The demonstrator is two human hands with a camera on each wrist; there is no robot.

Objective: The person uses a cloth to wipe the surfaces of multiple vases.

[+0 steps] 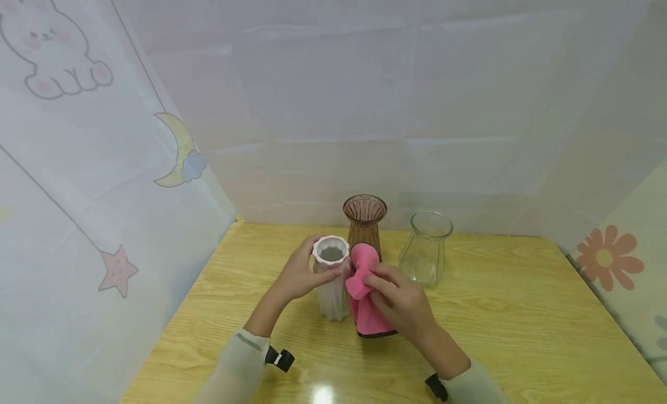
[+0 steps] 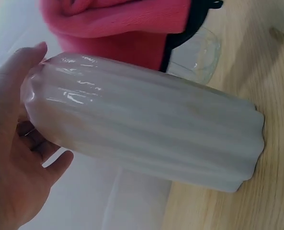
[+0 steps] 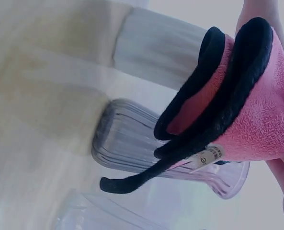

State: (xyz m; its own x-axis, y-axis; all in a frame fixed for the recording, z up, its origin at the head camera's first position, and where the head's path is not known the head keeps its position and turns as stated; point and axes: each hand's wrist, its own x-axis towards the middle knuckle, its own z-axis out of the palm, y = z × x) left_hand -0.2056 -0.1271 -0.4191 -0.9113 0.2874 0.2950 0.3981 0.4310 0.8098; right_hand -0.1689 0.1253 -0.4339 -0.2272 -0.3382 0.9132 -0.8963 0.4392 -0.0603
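white vase (image 1: 333, 303) stands upright on the table (image 1: 521, 311); clock below is centred on it, head view, 12 = far side. left hand (image 1: 304, 271) at 9, grip clamped round the top of the white vase, thumb across the near side just under the scalloped rim. right hand (image 1: 403, 300) at 4, grip pinching a pink cloth (image 1: 372, 320), bunched at the top, hanging down at 3 with black edging; small printed label (image 3: 211, 155) shows in the right wrist view. cloth is right beside the vase, cannot tell if touching.

brown vase (image 1: 365, 213) at 1, ribbed glass, flared mouth, upright, near the white one; cloth and right hand block its lower part. clear vase (image 1: 422, 259) between 2 and 3, wide rim, upright, farther off, past the right hand. in the left wrist view the cloth and white vase cover most of the clear one; in the right wrist view the cloth blocks the white vase's upper part and some of the brown one.

pale backdrop (image 1: 323, 103) behind the table at 12. printed rabbit (image 1: 47, 39) and moon (image 1: 179, 152) toward 10, star (image 1: 118, 271) at 9, flower (image 1: 609, 256) at 3. light-sleeved arms come in from 7 and 5, black strap (image 1: 281, 359) at the left wrist. glare spot (image 1: 323, 394) on the table at 6.
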